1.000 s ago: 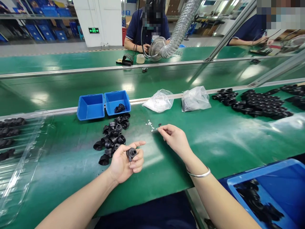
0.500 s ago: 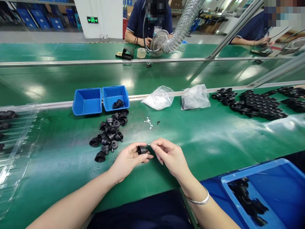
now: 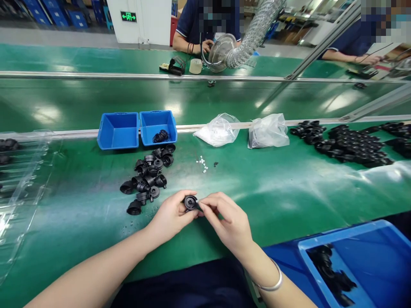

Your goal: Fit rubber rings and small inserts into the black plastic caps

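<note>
My left hand (image 3: 173,216) grips a round black plastic part (image 3: 190,202), its open face turned up toward the camera. At the right side of that part, my right hand (image 3: 226,216) is closed in a pinch; whatever lies between its fingertips is too small to make out. Small white pieces (image 3: 202,163) and a few tiny black pieces (image 3: 215,164) lie on the green table (image 3: 257,184) beyond my hands. Several similar black parts (image 3: 149,175) are piled to the left.
Two blue bins (image 3: 118,132) (image 3: 158,124) stand behind the pile, one with black rings. Plastic bags (image 3: 220,130) (image 3: 269,131), black parts (image 3: 356,145) and a blue tub (image 3: 379,252) are rightward. A clear tray (image 3: 22,184) lies left. A person (image 3: 189,25) sits opposite.
The black part in my left hand has turned so its open face shows. My right hand's fingertips have moved in against the part's edge. The camera view has shifted slightly.
</note>
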A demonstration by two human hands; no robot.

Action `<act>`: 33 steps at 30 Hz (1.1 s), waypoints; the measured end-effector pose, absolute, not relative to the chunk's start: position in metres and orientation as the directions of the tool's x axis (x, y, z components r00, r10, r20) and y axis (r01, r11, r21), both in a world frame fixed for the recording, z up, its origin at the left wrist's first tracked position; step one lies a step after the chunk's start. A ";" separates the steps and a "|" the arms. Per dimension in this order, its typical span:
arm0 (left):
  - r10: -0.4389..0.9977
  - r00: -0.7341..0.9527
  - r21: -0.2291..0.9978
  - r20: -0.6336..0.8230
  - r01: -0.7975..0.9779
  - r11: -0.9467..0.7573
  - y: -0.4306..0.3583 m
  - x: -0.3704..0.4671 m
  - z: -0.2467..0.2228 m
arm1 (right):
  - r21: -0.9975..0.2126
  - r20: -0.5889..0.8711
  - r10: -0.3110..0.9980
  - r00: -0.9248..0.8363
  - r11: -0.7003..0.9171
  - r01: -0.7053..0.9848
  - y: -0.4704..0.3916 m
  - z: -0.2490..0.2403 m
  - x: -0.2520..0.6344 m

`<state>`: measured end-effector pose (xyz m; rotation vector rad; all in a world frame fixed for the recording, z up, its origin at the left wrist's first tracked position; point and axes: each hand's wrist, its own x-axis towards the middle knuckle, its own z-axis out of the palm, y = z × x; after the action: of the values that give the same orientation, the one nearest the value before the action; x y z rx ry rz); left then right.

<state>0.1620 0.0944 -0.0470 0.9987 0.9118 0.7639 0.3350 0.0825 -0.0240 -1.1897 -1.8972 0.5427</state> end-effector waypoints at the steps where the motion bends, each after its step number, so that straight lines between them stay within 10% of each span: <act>1: 0.881 0.401 0.950 -0.253 -0.068 0.304 0.094 0.161 -0.048 | -0.648 0.440 0.855 -0.274 0.514 0.562 0.081 -0.026 0.333; 7: 0.946 0.320 0.988 -0.048 0.154 -0.002 0.093 0.157 -0.040 | -0.316 0.487 0.757 -0.435 0.618 0.720 0.076 -0.038 0.330; 16: 0.941 0.339 0.988 -0.021 0.149 -0.032 0.091 0.159 -0.044 | -0.102 0.444 0.703 -0.555 0.655 0.749 0.072 -0.035 0.328; 26: 0.931 0.364 0.971 -0.026 0.231 -0.063 0.093 0.157 -0.043 | -0.185 0.387 0.703 -0.596 0.693 0.697 0.079 -0.030 0.328; 33: 0.904 0.368 0.971 -0.216 -0.015 0.238 0.090 0.161 -0.050 | -0.545 0.380 0.876 -0.297 0.471 0.694 0.118 -0.024 0.367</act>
<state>0.1606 0.0904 -0.0499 1.1504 0.9953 0.7982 0.3668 0.1185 -0.0238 -1.2963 -2.0773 0.3655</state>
